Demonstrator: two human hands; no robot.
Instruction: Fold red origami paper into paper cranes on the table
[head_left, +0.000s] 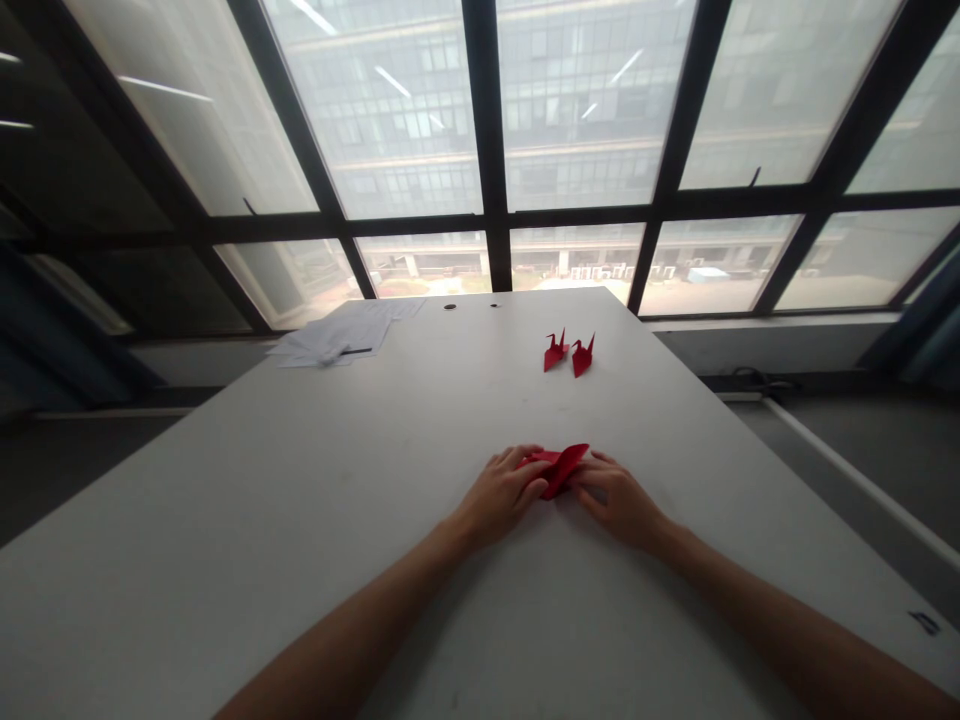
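Note:
A partly folded piece of red paper (559, 466) lies on the white table (300, 500) between my two hands. My left hand (501, 492) pinches its left side, fingers curled onto the paper. From the right, my right hand (619, 497) presses on the other edge with its fingers closed against it. Two finished red paper cranes (568, 352) stand side by side farther back on the table, well beyond my hands.
A loose stack of white sheets (337, 335) with a dark pen lies at the table's far left corner. Two small dark holes (450, 306) mark the far edge. Large windows with dark frames rise behind the table.

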